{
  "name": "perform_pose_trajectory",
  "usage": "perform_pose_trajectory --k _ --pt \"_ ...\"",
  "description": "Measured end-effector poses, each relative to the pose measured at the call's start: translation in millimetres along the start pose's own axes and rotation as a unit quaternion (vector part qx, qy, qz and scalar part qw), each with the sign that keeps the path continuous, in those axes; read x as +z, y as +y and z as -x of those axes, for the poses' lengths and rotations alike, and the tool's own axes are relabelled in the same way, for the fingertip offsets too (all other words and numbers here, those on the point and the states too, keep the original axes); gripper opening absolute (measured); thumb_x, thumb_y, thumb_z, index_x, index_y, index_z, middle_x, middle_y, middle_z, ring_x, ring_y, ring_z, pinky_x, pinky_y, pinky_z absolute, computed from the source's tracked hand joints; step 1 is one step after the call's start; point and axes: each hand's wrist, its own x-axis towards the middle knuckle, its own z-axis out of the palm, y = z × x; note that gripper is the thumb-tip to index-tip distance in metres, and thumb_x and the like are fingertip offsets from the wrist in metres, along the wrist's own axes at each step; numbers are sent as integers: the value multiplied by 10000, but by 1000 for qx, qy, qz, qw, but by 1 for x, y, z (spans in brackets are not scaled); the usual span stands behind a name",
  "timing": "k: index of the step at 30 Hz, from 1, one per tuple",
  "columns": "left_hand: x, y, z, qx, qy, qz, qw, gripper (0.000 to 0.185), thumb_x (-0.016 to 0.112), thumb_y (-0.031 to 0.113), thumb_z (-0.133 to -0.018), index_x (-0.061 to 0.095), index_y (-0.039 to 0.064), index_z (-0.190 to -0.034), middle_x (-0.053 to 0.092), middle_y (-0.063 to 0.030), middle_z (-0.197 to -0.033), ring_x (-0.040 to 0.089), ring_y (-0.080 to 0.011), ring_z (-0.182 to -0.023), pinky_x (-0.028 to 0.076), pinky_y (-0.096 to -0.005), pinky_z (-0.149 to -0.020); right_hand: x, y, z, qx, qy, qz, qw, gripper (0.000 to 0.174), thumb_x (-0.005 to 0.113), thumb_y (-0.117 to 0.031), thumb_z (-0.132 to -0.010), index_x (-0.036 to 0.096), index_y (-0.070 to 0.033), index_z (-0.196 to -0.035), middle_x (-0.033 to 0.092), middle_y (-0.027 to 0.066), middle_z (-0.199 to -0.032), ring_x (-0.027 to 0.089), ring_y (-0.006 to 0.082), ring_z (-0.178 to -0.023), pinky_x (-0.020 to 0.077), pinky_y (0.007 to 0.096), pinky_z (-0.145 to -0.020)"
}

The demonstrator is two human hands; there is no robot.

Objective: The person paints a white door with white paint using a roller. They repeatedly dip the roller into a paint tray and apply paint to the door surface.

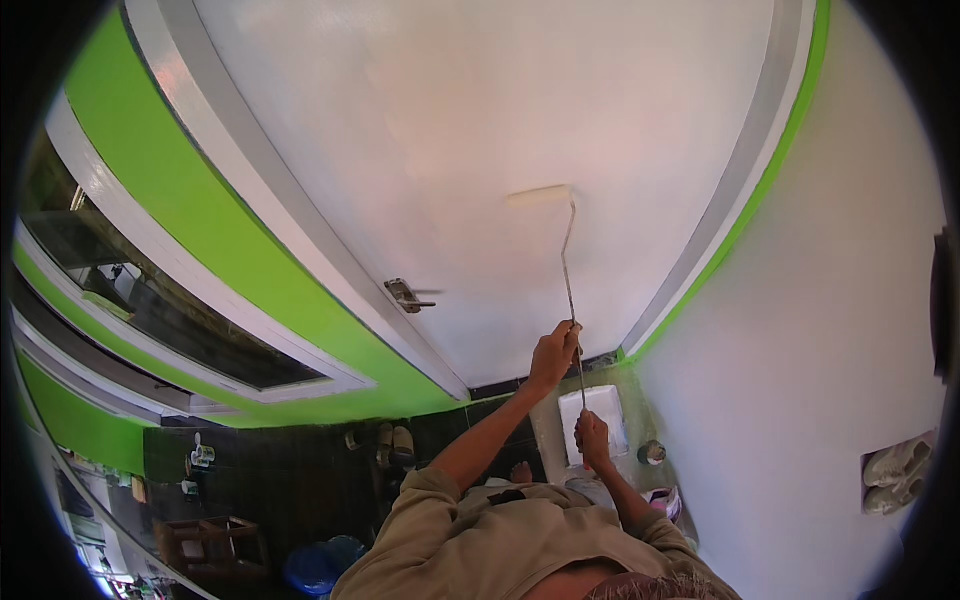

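Note:
A paint roller [540, 195] with a long, thin metal rod rests its white sleeve against the white door [480, 135]. My left hand [553, 356] grips the rod about midway down. Lower, my right hand [592, 440] is closed round the handle, of which a bit of red shows beneath the fist. Behind the right hand, a white paint tray [611, 420] lies on the floor. The metal door handle [407, 297] is on the door's left side, to the left of the rod.
A green wall [225, 240] with a framed window is at left, a white wall [795, 330] at right. Shoes [396, 442] stand on the dark tiles. A small can [652, 452] is right of the tray. A wooden stool [214, 546] and a blue plastic item [322, 564] are lower left.

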Motion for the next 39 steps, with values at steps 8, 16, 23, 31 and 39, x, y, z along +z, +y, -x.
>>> perform_pose_trajectory --k 8,16,23,31,39 --pt "17 -54 26 -43 -34 -13 998 276 507 256 -1070 611 3 -1105 672 -96 -680 686 -206 -567 533 -339 -529 -14 61 25 12 27 74 997 506 492 -501 -1061 534 -105 -750 473 -29 -571 418 71 -445 328 273 -396" --pt "23 -64 60 -92 -55 22 994 290 481 257 -1060 587 -12 -1067 683 -126 -733 699 -222 -605 549 -346 -543 -36 71 64 103 -32 42 993 512 454 -458 -1066 569 -14 -839 538 52 -663 504 132 -585 418 343 -530" --pt "-37 -43 81 -45 124 -7 991 197 487 223 -1076 611 71 -1057 666 -63 -653 672 -221 -554 508 -371 -548 16 28 48 36 -177 34 983 421 444 -457 -1075 528 -61 -958 518 10 -710 505 111 -587 445 293 -526" --pt "-108 -44 72 -36 152 -90 984 251 478 254 -1091 634 61 -1125 638 -47 -665 629 -171 -559 486 -324 -555 120 15 37 -18 -228 -24 973 354 454 -374 -1082 525 -29 -1048 542 42 -754 521 112 -642 454 305 -569" --pt "-138 6 32 79 175 -141 971 185 524 228 -1064 623 98 -1151 647 -72 -656 666 -279 -585 506 -408 -563 143 -57 14 -75 -169 -5 983 344 456 -370 -1092 486 -56 -955 472 1 -645 467 97 -535 381 299 -467"
